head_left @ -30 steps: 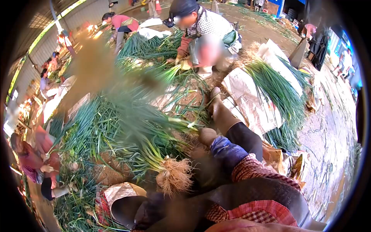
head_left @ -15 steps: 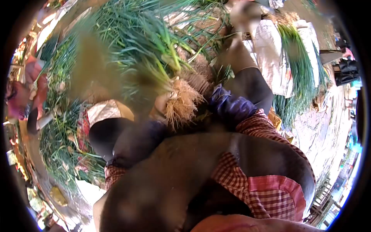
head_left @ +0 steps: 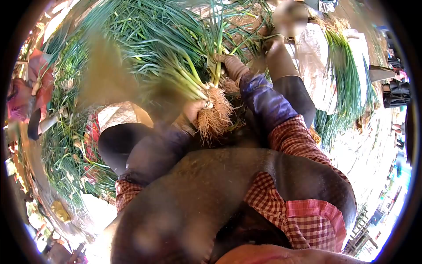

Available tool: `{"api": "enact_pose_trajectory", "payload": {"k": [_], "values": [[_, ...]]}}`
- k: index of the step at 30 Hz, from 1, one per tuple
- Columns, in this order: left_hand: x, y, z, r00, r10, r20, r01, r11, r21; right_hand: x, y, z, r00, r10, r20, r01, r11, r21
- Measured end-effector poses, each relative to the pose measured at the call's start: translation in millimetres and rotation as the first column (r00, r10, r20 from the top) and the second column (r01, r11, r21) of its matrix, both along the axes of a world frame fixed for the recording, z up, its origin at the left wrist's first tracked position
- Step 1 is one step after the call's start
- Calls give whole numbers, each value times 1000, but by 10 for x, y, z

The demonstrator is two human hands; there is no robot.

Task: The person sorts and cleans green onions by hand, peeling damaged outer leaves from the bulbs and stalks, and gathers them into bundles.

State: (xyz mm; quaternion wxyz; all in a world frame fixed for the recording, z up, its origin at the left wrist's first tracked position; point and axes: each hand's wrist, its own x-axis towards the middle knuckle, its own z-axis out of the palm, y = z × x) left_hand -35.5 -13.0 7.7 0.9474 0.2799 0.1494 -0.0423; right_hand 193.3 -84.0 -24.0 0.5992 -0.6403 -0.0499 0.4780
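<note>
My left hand (head_left: pixel 192 111) is closed around a bunch of green onions (head_left: pixel 189 83). The bunch's pale, stringy roots (head_left: pixel 214 115) hang toward my lap, and its leaves fan away to the upper left. Just right of it, my gloved right hand (head_left: pixel 231 66) wraps around a few green onion stalks (head_left: pixel 217 53), which stand nearly straight up in the view. Their smaller root tuft (head_left: pixel 229 85) shows below that hand, beside the larger bunch. A blurred smudge on the lens partly covers the left hand's surroundings.
A big heap of green onions (head_left: pixel 149 39) spreads ahead and down the left side. At the right, a tied bundle (head_left: pixel 343 70) rests across white sacks (head_left: pixel 310 66). A knife-like blade (head_left: pixel 381 73) is beyond it. Another person's arm (head_left: pixel 37 79) appears at far left.
My right hand has moved up and forward from beside the roots and now grips upright stalks. The bunch in my left hand has shifted slightly right and its roots show more clearly.
</note>
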Motion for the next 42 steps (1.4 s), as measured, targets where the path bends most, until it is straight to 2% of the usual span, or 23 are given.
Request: {"api": "enact_pose_trajectory", "payload": {"k": [3, 4, 6, 7, 9, 10, 15, 17, 19, 23, 24, 25, 26, 28, 30, 31, 32, 34, 35, 37, 39, 40, 42], "values": [[18, -46, 104, 988, 157, 1, -157, 987, 34, 158, -9, -339, 913, -28, 407, 114, 976, -187], [26, 2, 58, 992, 114, -56, -112, 993, 48, 144, -16, -328, 913, -22, 407, 108, 976, -191], [27, -44, -47, 990, 133, -44, -134, 991, -4, 89, -84, -318, 678, -12, 735, 248, 945, -213], [28, -63, -45, 988, 149, -31, -150, 988, -45, 88, -111, -249, 681, -8, 733, 246, 944, -219], [28, -37, -83, 992, 121, -45, -118, 992, 48, 96, -143, 22, 466, 263, 845, 218, 891, -397], [37, -25, -98, 994, 94, -51, -86, 986, 146, 90, -125, 88, 539, 202, 818, 232, 898, -375], [84, -85, 15, 984, 176, -16, -174, 981, 84, 370, -9, -422, 765, -37, 642, 210, 958, -195], [70, -76, -4, 968, 248, 20, -249, 965, 85, 292, -38, -336, 687, -16, 727, 170, 976, -139], [51, -51, 34, 988, 111, -105, -116, 992, -43, 212, -57, -197, 628, -41, 777, 135, 989, -57], [30, 42, -71, 995, 34, -91, -34, 999, 2, 70, -109, 269, 841, -172, 514, 127, 984, 121], [52, 20, -89, 989, 126, -82, -121, 991, 63, 83, -187, 304, 667, -84, 741, -45, 987, 153], [69, -1, -100, 974, 218, -69, -209, 971, 120, -46, -258, 536, 670, -109, 735, -108, 964, 242], [64, 39, -35, 968, 160, -193, -152, 987, 53, -90, -276, 758, 728, -127, 673, -161, 924, 348], [77, 37, 181, 975, 188, -116, -178, 980, 91, -93, -392, 1041, 941, -110, 320, -109, 798, 593], [51, 88, 120, 982, 164, -94, -150, 979, 135, 70, -541, 1047, 995, -53, -87, 99, 699, 708], [25, 141, 7, 981, 113, -157, -93, 987, 130, 185, -600, 869, 981, -168, -93, 180, 631, 754], [13, 186, -42, 953, 71, -293, -51, 996, 78, -19, -563, 1180, 976, -173, -130, 216, 741, 636], [-14, 134, -59, 989, 99, -106, -117, 977, -179, -50, -585, 921, 984, -124, -129, 168, 887, 430], [21, 109, -20, 990, 97, -100, -113, 978, -175, -66, -597, 791, 986, -91, -140, 132, 937, 323], [53, 66, 26, 974, 185, 129, -143, 950, -279, -189, -529, 225, 985, -6, -171, 60, 950, 307], [-1, 169, -188, 984, 110, 140, -67, 957, -281, -310, -427, 6, 854, 212, -475, 123, 805, 580], [-18, 263, -685, 987, 92, 135, -74, 988, -136, -386, -380, 110, 887, 223, -404, 74, 796, 601], [50, 74, 99, 970, 165, 177, -91, 927, -364, -544, -282, 333, 938, 234, -258, -21, 777, 629]]}}
